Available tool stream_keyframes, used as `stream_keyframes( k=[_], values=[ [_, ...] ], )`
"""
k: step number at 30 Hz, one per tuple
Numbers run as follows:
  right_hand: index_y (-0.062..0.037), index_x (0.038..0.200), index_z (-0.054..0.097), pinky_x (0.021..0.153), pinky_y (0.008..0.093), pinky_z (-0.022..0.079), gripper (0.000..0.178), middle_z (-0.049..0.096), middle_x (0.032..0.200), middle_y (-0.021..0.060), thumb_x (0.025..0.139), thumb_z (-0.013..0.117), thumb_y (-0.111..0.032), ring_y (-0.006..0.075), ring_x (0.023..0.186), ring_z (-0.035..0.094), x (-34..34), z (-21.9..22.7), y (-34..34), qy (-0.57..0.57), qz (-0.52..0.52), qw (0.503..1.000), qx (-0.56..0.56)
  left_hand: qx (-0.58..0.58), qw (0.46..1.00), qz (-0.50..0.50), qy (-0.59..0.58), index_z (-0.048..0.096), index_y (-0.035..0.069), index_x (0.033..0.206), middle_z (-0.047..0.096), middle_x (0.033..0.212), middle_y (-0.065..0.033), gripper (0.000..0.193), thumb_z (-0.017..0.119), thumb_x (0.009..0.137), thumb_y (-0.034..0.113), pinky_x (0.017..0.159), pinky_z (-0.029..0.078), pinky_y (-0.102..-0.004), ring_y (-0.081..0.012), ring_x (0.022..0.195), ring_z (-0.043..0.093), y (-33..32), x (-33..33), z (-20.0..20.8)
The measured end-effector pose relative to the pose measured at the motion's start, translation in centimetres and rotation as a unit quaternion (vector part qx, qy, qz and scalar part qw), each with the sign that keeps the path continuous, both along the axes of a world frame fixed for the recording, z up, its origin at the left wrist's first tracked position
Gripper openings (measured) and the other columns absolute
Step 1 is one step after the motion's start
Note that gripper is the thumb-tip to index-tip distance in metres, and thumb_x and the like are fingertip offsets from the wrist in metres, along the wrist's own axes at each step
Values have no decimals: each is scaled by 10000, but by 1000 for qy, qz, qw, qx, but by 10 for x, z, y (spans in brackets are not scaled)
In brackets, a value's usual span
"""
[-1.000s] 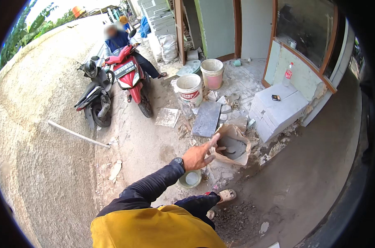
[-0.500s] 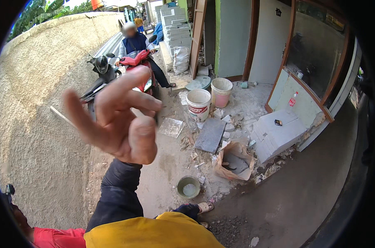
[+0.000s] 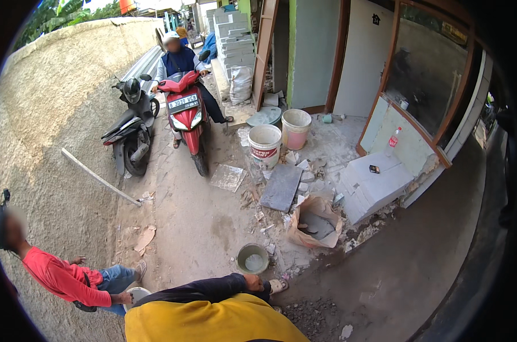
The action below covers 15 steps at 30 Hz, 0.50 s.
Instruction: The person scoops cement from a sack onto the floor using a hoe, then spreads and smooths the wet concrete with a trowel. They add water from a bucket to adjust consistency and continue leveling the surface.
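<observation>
My left forearm, in a dark sleeve, lies across the front of my yellow top [image 3: 207,319]. At its end my left hand [image 3: 253,282] hangs low in front of my body. Its fingers are too small and partly hidden to tell how they are held. Nearest to it stands a small green-grey bucket [image 3: 242,265] with pale stuff in its bottom. Just past the hand is my foot in a light sandal [image 3: 279,285]. My right hand is out of view. A torn paper sack [image 3: 295,232] of grey powder stands beyond the bucket, on the right.
A person in a red shirt [image 3: 64,276] stands at left beside a pale bucket [image 3: 137,293]. Another sits on a red scooter [image 3: 184,108] in the alley, next to a parked dark scooter [image 3: 136,128]. Paint buckets [image 3: 264,149], a grey slab [image 3: 281,188], rubble and white blocks [image 3: 372,185] lie right.
My left hand, raised with fingers apart before the view, has dropped to my front. The person in red has come further into view at left. The red scooter is now uncovered.
</observation>
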State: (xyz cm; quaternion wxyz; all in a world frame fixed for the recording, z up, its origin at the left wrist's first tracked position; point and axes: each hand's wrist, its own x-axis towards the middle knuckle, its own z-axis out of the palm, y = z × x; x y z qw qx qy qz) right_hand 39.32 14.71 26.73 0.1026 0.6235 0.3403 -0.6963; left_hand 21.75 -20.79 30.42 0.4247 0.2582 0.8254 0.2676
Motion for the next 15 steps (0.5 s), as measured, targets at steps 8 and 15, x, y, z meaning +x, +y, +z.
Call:
stream_keyframes(
  k=[8, 15],
  values=[
    [-84, 771, 460, 457, 286, 483, 150, 375, 532, 20, 912, 488, -125, 142, 437, 416, 57, -31, 17, -7, -66, 998, -15, -105, 994, -13, 36, 736, 69, 890, 712, 907, -201, 437, 576, 906, 475, 814, 518, -470, -378, 893, 681, -49, -32, 12],
    [-98, 729, 450, 464, 274, 490, 181, 365, 519, 16, 907, 470, -127, 136, 437, 409, 245, -59, -86, 28, -373, 920, -116, -33, 950, 251, 181, 573, -7, 815, 628, 789, -211, 283, 715, 812, 238, 753, 504, -475, -390, 804, 627, -67, -6, 4]
  ],
)
